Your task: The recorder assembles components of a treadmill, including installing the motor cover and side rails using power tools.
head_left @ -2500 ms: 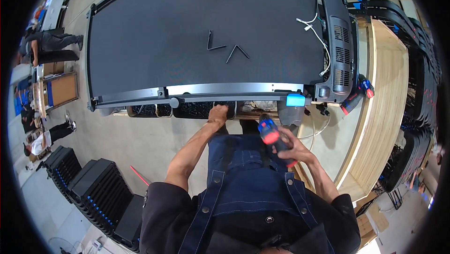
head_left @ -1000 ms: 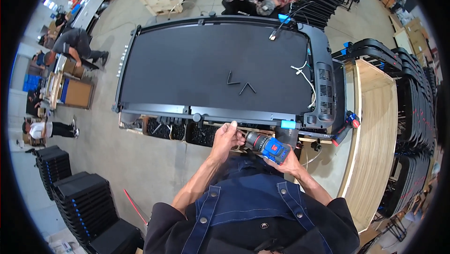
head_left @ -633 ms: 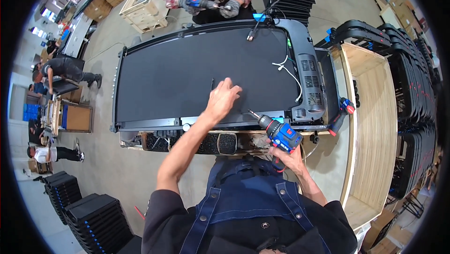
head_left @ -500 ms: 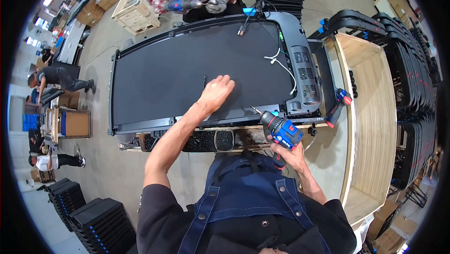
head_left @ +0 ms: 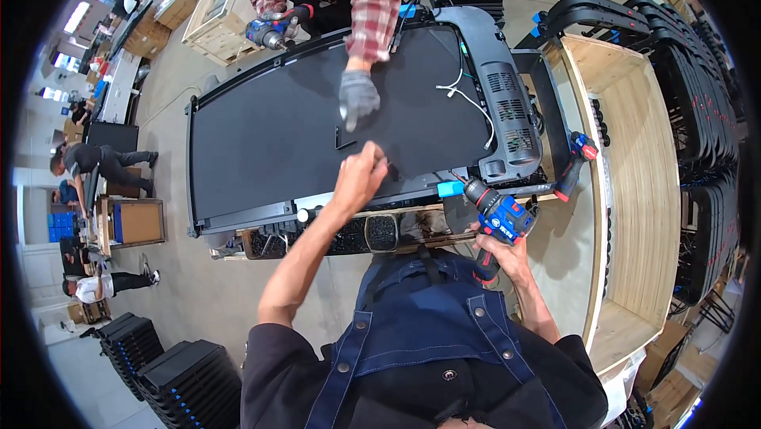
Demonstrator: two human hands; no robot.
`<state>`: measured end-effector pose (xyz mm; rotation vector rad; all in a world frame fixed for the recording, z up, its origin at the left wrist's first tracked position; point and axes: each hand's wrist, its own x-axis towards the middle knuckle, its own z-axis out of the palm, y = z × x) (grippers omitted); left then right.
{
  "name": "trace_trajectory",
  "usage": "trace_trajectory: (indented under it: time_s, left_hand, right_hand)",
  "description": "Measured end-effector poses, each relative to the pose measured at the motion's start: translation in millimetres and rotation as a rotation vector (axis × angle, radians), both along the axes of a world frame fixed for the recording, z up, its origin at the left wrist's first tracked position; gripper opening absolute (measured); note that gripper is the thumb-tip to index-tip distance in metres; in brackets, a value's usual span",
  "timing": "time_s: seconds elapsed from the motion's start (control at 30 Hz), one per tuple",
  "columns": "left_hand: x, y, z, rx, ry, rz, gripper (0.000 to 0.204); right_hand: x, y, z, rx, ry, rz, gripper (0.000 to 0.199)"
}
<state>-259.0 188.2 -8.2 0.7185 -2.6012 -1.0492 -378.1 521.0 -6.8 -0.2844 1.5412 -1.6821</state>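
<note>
A treadmill deck (head_left: 261,136) lies in front of me, its black belt facing up. My left hand (head_left: 361,178) hovers over the belt's near half with its fingers curled together; whatever is in them is hidden. My right hand (head_left: 507,255) grips a blue and black cordless drill (head_left: 501,215). The drill's bit points to the deck's near edge, beside a blue piece (head_left: 450,189). An L-shaped black hex key (head_left: 339,141) rests on the belt. Just beyond it hangs a co-worker's gloved hand (head_left: 358,98). That person's other hand holds another drill (head_left: 271,33).
White cables (head_left: 468,100) trail beside the grey motor cover (head_left: 507,104). A red and black power tool (head_left: 575,166) sits by a wooden crate (head_left: 634,215) at right. Bins of dark screws (head_left: 381,232) stand under the near edge. Stacked black frames (head_left: 190,385) occupy the lower left.
The co-worker's gloved hand has reached in over the belt, and their drill has moved left. My left hand has shifted slightly nearer to me. My right hand has carried the drill a little right.
</note>
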Motion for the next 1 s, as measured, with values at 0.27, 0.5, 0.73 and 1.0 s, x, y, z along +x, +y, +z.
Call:
trace_trajectory:
  time_s: [0.27,0.5,0.73,1.0]
  left_hand:
    - [11,61,-11,0.072,-0.135,0.312,0.02]
    - [-6,57,-9,-0.126,-0.214,0.141,0.023]
    - [1,57,-22,-0.385,-0.059,-0.124,0.018]
    - [-33,34,-15,-0.568,0.028,-0.423,0.012]
  right_hand:
    - [2,3,-7,0.001,-0.068,-0.019,0.049]
    - [1,2,-12,-0.026,-0.077,0.008,0.053]
    - [3,0,-7,-0.07,-0.062,0.0,0.051]
    - [-16,-5,22,0.04,-0.002,0.087,0.047]
